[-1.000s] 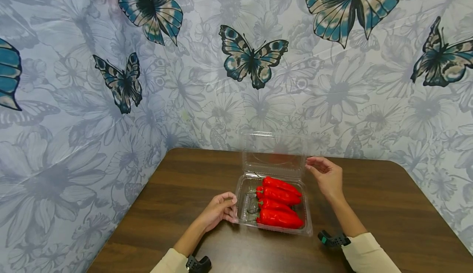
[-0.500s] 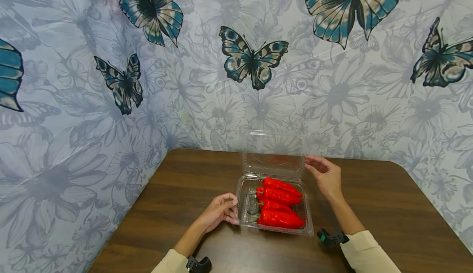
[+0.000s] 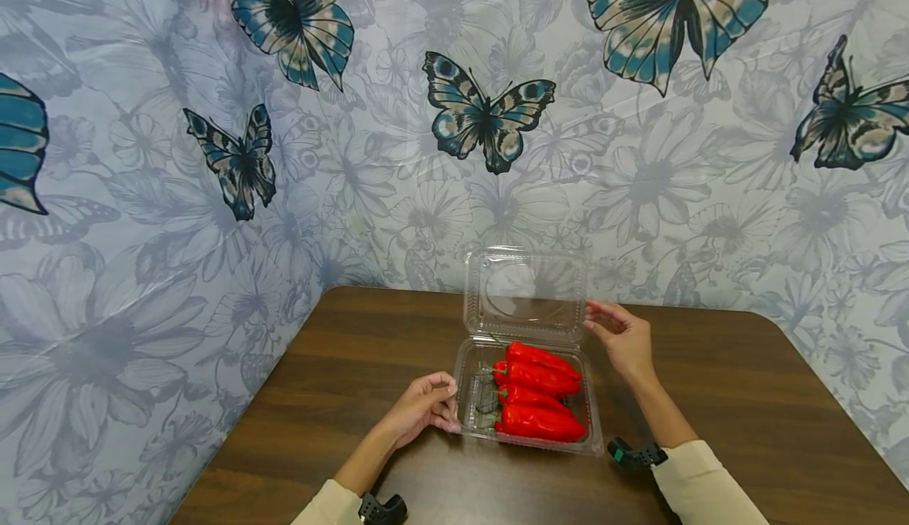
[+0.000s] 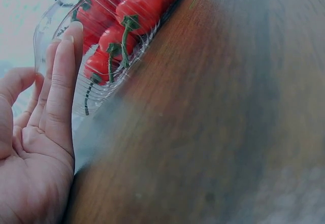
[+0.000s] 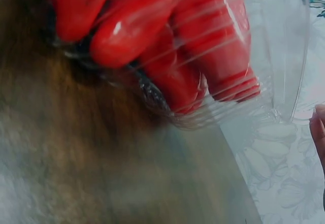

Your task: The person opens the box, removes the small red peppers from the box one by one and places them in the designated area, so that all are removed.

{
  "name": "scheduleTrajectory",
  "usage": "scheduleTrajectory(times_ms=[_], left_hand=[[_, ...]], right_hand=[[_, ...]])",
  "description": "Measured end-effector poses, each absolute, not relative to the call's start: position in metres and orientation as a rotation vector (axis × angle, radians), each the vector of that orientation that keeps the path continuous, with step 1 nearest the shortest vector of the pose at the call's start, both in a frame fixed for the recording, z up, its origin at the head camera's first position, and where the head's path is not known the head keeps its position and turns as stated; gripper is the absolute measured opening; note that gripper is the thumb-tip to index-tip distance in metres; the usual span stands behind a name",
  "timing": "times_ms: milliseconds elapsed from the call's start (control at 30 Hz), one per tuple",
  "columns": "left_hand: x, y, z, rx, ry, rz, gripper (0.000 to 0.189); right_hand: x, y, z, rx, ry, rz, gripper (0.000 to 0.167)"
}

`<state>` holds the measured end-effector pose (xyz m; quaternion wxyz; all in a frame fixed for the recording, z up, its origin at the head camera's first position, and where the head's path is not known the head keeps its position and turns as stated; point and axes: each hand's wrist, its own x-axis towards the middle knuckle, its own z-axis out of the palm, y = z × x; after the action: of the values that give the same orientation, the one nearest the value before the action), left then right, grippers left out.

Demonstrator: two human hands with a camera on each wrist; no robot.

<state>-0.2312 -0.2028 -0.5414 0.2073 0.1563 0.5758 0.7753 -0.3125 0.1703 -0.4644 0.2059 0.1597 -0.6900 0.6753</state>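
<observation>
A clear plastic clamshell container sits on the table with its ribbed lid raised at the back. Several glossy red peppers lie side by side in its base, their green stems pointing left. My left hand holds the base's left rim between thumb and fingers. At the right edge of the lid is my right hand, thumb and fingers pinching it. The right wrist view shows only its fingertips, near the lid's corner. Through the ribbed wall, the peppers' blunt ends show.
The dark wooden table ends at a rounded back edge just behind the container. Beyond it hangs a pale flowered wall covering with butterflies. Dark straps sit on both wrists, below light sleeves.
The lid stands more upright, its top edge a little higher in the head view. My right hand has shifted slightly left with it. The left hand and the peppers have stayed put.
</observation>
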Motion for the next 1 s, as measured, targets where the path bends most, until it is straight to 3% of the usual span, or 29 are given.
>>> scheduleTrajectory(times_ms=[600, 1000], left_hand=[[-0.231, -0.201, -0.539, 0.409, 1.624, 2.154, 0.009], [-0.23, -0.201, -0.54, 0.435, 1.615, 2.158, 0.008]], right_hand=[[-0.318, 0.177, -0.474, 0.483, -2.015, 1.882, 0.041], [-0.334, 0.182, -0.503, 0.452, -2.044, 1.95, 0.039]])
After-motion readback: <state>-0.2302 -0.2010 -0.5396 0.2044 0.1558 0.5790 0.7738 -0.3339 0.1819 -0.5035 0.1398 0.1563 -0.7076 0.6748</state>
